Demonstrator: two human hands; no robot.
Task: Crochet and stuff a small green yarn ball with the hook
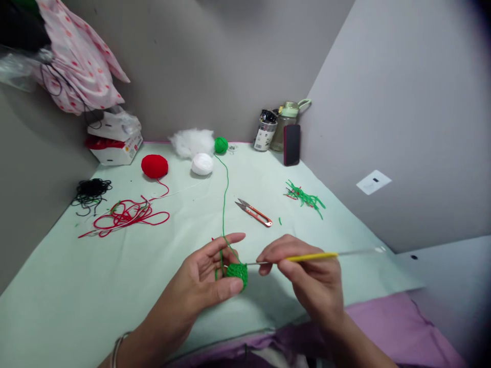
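Between the thumb and fingers of my left hand is a small green crochet piece. Green yarn runs over that hand's raised index finger and back to a green yarn ball at the far edge. My right hand grips a crochet hook by its yellow handle, much like a pen. The hook's thin metal tip meets the upper right edge of the green piece; whether it passes through a stitch is too small to tell.
Thread snips lie beyond my hands, with green yarn scraps to their right. A red yarn ball, loose red yarn, black yarn, white stuffing and a white ball spread leftward. A phone leans before a bottle.
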